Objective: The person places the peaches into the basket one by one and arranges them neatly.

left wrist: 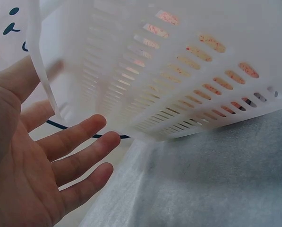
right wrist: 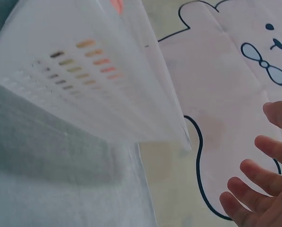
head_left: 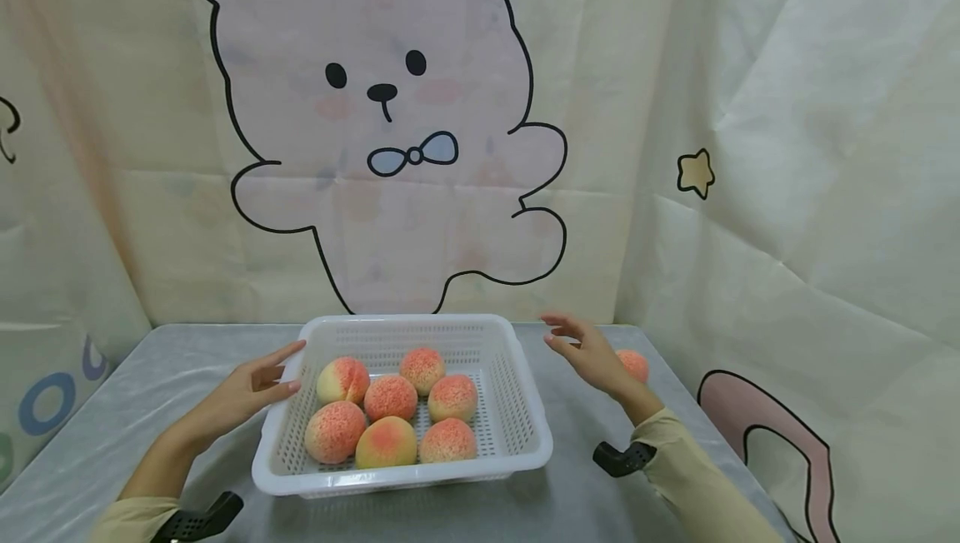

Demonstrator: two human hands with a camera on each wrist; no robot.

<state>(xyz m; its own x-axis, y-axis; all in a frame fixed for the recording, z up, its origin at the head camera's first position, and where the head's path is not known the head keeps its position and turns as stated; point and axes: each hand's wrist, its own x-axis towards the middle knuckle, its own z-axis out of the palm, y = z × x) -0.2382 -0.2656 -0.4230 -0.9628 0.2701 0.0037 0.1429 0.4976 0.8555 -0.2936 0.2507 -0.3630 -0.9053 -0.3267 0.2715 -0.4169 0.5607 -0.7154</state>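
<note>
A white plastic basket point(head_left: 517, 360) with slotted walls stands on the table, holding several red-and-yellow peaches point(head_left: 391, 397). At its left rim is my left hand point(head_left: 242, 393), fingers loosely extended. In the left wrist view the thumb and index finger of the left hand point(left wrist: 41, 156) meet the rim, their tips partly hidden or blurred by it; the other fingers spread beside the slotted wall. To the right of the basket, apart from it, my right hand point(head_left: 592, 357) hovers with relaxed fingers and nothing in them. Behind its wrist a single peach point(head_left: 634, 365) shows, partly covered.
A grey cloth covers the table point(head_left: 570, 501). Behind it hangs a pale curtain point(head_left: 600, 110) with a cartoon bear, and another printed sheet point(head_left: 787, 218) hangs along the right side. Each wrist wears a black device point(head_left: 624, 458).
</note>
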